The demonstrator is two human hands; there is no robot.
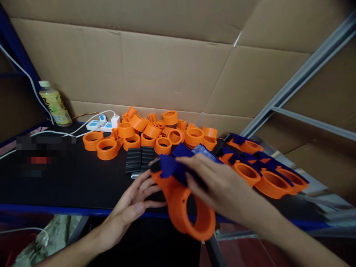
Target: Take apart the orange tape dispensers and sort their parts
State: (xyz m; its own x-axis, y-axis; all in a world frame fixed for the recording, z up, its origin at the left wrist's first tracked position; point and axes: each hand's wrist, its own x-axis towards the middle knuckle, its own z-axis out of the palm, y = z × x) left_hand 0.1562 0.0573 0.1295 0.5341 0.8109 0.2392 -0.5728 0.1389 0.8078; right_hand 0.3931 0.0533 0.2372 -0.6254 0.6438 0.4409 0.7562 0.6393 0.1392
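My right hand grips an orange tape dispenser by its dark blue top strip, above the table's front edge. The dispenser's round ring hangs down toward me, and a black piece sits at its far left end. Beside that end my left hand is open, fingers spread; its fingertips are close to the dispenser, partly behind it, and whether they touch I cannot tell. Just beyond lie two stacks of black ribbed pieces and a small silvery object. Dark blue strips lie behind my right hand.
Orange dispenser bodies are heaped along the back of the black table. Several dispensers with blue strips stand in a row at right. A power strip with white cables and a drink bottle stand at back left.
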